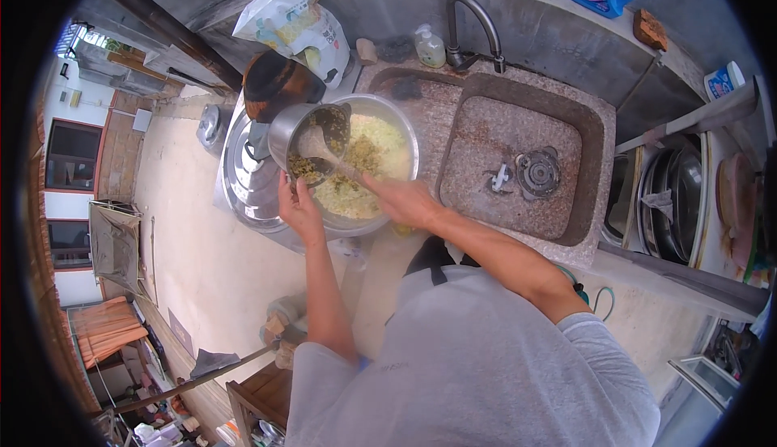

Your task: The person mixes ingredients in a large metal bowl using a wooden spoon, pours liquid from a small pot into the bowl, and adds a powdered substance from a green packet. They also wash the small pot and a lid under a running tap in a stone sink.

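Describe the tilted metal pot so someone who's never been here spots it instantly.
Start at the speckled stone sink, then go left to the wide metal basin of yellowish food. Over that basin's left side is the pot, silver and cylindrical, in the left grip. Unlike the basin, it's narrower and tipped sideways, with a pale spoon reaching into its mouth.

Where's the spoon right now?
In the head view, the spoon is left of the sink, tip inside the metal pot, handle in the right hand.

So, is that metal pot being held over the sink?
No, the metal pot is tilted over the wide metal basin, left of the sink.
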A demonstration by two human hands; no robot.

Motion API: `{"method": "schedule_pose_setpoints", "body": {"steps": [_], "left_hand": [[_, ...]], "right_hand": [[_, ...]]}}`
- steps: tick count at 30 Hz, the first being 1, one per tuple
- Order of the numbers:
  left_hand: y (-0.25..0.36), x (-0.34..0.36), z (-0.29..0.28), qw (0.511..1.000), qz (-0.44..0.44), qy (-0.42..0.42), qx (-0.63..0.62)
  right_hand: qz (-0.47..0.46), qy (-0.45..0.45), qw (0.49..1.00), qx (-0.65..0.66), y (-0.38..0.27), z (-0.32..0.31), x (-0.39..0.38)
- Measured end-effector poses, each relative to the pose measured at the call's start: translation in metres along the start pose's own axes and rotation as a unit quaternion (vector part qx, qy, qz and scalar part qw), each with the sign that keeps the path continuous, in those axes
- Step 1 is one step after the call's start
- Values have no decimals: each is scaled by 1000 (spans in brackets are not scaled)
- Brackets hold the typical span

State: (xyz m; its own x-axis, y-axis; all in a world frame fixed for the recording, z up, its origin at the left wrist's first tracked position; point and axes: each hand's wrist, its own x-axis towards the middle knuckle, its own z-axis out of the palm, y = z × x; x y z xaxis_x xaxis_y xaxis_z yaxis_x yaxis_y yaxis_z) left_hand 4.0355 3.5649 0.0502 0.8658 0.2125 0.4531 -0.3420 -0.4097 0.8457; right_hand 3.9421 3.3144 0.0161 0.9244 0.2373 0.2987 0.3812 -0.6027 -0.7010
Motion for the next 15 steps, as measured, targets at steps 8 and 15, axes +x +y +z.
{"method": "schedule_pose_setpoints", "body": {"steps": [8,15], "left_hand": [[-9,1,16,985,-127,-3,-117],[-31,28,18,991,-94,-23,-90]], "right_hand": [[287,-14,825,487,-73,11,14],[290,-7,687,666,-81,15,47]]}}
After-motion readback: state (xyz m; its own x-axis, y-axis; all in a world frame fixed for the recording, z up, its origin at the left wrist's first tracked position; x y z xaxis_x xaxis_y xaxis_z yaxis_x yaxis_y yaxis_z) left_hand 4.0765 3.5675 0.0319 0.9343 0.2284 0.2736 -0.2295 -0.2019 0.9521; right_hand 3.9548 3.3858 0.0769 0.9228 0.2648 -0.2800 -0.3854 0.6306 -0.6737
